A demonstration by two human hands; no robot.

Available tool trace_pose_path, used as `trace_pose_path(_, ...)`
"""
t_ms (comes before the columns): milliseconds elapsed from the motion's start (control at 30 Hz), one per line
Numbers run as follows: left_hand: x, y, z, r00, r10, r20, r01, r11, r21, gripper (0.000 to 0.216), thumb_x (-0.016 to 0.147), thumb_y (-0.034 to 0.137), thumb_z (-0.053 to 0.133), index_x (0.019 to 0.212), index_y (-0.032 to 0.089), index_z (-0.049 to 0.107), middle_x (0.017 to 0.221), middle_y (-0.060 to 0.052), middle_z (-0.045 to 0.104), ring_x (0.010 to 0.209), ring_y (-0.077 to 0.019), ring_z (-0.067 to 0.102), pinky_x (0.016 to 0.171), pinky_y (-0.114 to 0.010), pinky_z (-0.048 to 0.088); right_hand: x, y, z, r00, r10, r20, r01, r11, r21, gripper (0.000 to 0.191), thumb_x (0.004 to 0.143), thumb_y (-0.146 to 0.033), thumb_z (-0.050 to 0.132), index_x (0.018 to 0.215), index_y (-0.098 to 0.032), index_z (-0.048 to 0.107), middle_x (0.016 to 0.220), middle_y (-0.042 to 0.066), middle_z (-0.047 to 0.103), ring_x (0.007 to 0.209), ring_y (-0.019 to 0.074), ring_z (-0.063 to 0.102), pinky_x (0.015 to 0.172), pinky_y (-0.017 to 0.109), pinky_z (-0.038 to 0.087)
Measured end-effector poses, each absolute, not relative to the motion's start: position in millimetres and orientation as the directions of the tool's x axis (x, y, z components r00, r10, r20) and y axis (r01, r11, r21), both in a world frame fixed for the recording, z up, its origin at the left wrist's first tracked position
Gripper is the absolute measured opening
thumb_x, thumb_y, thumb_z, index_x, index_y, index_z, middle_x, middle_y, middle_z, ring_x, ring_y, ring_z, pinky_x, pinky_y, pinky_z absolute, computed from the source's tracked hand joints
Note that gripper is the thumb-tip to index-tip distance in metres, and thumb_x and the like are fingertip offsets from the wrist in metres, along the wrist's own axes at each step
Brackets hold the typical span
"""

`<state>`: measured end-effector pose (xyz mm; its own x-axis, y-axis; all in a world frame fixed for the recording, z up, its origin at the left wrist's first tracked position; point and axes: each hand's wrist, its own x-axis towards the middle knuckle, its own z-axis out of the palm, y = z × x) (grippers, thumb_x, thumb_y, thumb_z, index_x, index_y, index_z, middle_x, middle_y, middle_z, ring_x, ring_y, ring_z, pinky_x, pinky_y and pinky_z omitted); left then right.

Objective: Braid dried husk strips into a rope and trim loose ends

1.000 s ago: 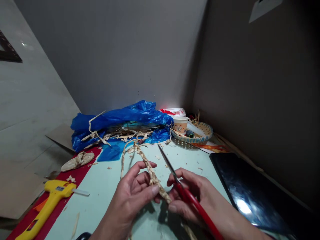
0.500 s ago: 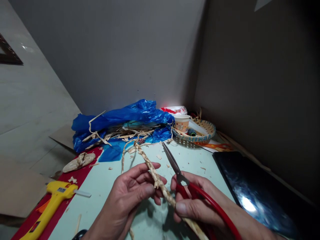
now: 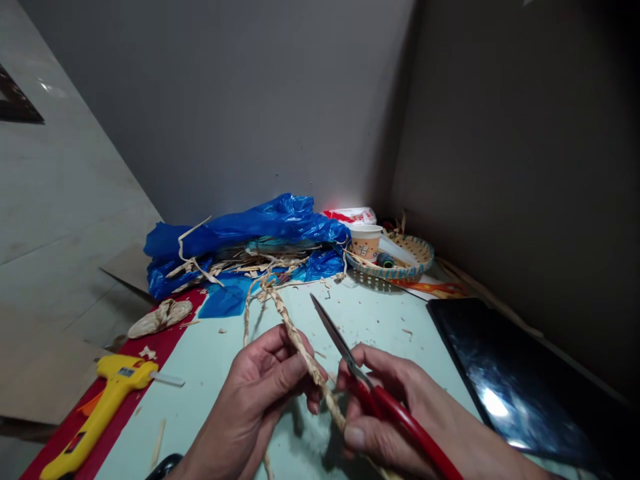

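Observation:
A braided strip of dry straw point(image 3: 293, 330) runs from the loose straw at the back down toward me. My left hand point(image 3: 260, 393) pinches the braid between thumb and fingers, fingers curled round it. My right hand point(image 3: 395, 413) grips red-handled scissors point(image 3: 350, 363) whose closed blades point up and left, just right of the braid. The right thumb also presses the braid's lower part. The braid's lowest end is hidden behind my hands.
A crumpled blue plastic bag point(image 3: 250, 237) with loose straw lies at the back. A woven tray point(image 3: 400, 260) holds a paper cup point(image 3: 366, 241). A yellow glue gun point(image 3: 95, 417) lies on red cloth at the left, beyond it a small woven piece point(image 3: 159, 317). A black slab point(image 3: 515, 387) lies at the right.
The scissors' tip swung left, closer to the braid. My left hand shifted its grip a little higher on the braid. Both hands stayed low in the middle.

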<state>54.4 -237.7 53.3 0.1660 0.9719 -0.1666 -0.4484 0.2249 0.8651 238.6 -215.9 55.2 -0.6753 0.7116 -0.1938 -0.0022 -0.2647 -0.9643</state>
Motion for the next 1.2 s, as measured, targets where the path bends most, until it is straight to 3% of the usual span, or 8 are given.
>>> trace_pose_path(200,58.6,-238.3,52.1,0.156,0.969,-0.192,-0.413,0.241,0.878,0.007,0.080,0.019,0.071,0.076,0.014,0.068,0.066,0.000,0.063,0.057,-0.0095,0.057,0.058,-0.020,0.048,237.4,-217.4,54.3,-0.599,0.789,-0.133,-0.054,-0.206,-0.977,0.045,0.070,-0.039,0.078,0.093,-0.020,0.045,0.073,-0.002,0.060,0.061,0.0106,0.050,0.057,0.021,0.040)
trace_pose_path(333,58.6,-237.5,52.2,0.105,0.981,-0.164,-0.456,0.194,0.868,0.004,0.081,0.019,0.069,0.079,0.016,0.068,0.067,0.001,0.061,0.058,-0.0104,0.057,0.055,-0.020,0.049,245.9,-216.7,48.1,-0.500,0.864,0.061,0.184,0.175,-0.967,0.026,0.081,-0.038,0.068,0.088,-0.021,0.049,0.073,-0.002,0.058,0.062,0.0122,0.051,0.056,0.023,0.041)
trace_pose_path(433,56.8,-238.3,54.9,0.072,0.983,-0.168,-0.471,0.182,0.863,0.004,0.079,0.019,0.072,0.078,0.017,0.069,0.068,0.000,0.063,0.061,-0.0107,0.058,0.058,-0.019,0.049,250.8,-216.0,44.7,-0.509,0.801,0.316,0.393,0.543,-0.743,0.021,0.081,-0.035,0.068,0.085,-0.022,0.052,0.070,-0.001,0.057,0.059,0.0136,0.051,0.052,0.024,0.040)
trace_pose_path(533,55.0,-239.6,58.0,0.035,0.980,-0.197,-0.517,0.186,0.835,0.006,0.076,0.017,0.075,0.079,0.018,0.070,0.067,0.002,0.062,0.059,-0.0090,0.056,0.059,-0.018,0.048,251.5,-215.8,42.4,-0.507,0.664,0.549,0.448,0.747,-0.491,0.023,0.079,-0.031,0.067,0.096,-0.023,0.054,0.074,0.003,0.062,0.066,0.0205,0.057,0.059,0.030,0.046)
trace_pose_path(667,53.7,-240.1,59.0,0.032,0.974,-0.224,-0.542,0.205,0.815,0.006,0.075,0.019,0.076,0.077,0.018,0.070,0.065,0.002,0.061,0.058,-0.0082,0.054,0.057,-0.017,0.046,252.7,-216.5,40.6,-0.519,0.559,0.647,0.522,0.806,-0.278,0.044,0.072,-0.014,0.055,0.115,-0.020,0.048,0.080,0.008,0.064,0.072,0.0265,0.059,0.066,0.036,0.049)
trace_pose_path(767,53.3,-239.8,58.2,0.000,0.976,-0.220,-0.515,0.188,0.836,0.008,0.074,0.020,0.077,0.080,0.019,0.071,0.069,0.001,0.063,0.060,-0.0090,0.055,0.057,-0.017,0.047,255.8,-216.2,38.2,-0.551,0.529,0.646,0.542,0.815,-0.205,0.048,0.067,-0.011,0.052,0.115,-0.017,0.048,0.082,0.009,0.065,0.072,0.0261,0.058,0.065,0.037,0.049)
trace_pose_path(1033,56.6,-240.8,58.7,0.010,0.981,-0.195,-0.491,0.175,0.853,0.003,0.078,0.016,0.070,0.080,0.018,0.071,0.072,0.000,0.063,0.058,-0.0105,0.054,0.054,-0.020,0.048,258.2,-214.8,34.3,-0.580,0.581,0.572,0.525,0.803,-0.283,0.039,0.076,-0.013,0.054,0.115,-0.017,0.055,0.083,0.006,0.062,0.072,0.0216,0.054,0.061,0.031,0.045)
trace_pose_path(1200,54.7,-243.5,61.3,-0.015,0.979,-0.204,-0.456,0.175,0.873,0.004,0.078,0.014,0.069,0.080,0.018,0.071,0.068,0.000,0.063,0.058,-0.0109,0.056,0.059,-0.021,0.049,263.3,-216.0,32.1,-0.623,0.561,0.545,0.505,0.821,-0.266,0.042,0.083,-0.017,0.052,0.125,-0.013,0.051,0.086,0.008,0.060,0.075,0.0221,0.053,0.063,0.032,0.042)
